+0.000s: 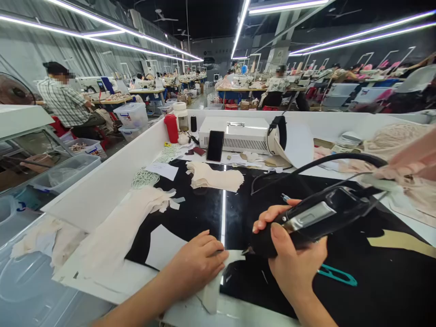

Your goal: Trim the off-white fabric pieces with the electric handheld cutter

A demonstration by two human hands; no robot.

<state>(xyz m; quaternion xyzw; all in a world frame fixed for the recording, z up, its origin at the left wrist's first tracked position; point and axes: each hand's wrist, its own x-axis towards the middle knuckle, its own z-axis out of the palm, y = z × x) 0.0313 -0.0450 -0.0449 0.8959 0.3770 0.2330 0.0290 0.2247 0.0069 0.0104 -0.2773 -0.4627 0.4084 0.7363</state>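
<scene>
My right hand (296,259) is wrapped round a black corded handheld power tool (306,222), with its narrow metal tip pointing left. Fingers together, my left hand (200,259) presses a white fabric piece (235,256) against the glossy black board (190,222). The tool's tip is at the right end of this piece, close to my left fingertips; whether it touches cannot be told. A strip of the fabric hangs down below my left hand. Beside my left wrist lies a white sheet (163,243). A teal plastic handle (339,275) lies right of my right wrist.
Cream fabric stacks lie at the back (216,177) and left (116,227). A phone (215,145) leans on a white metal box (235,134). The tool's cable (334,156) arches rightwards. A yellowish pattern piece (402,241) lies right; a white side wall (112,177) stands left.
</scene>
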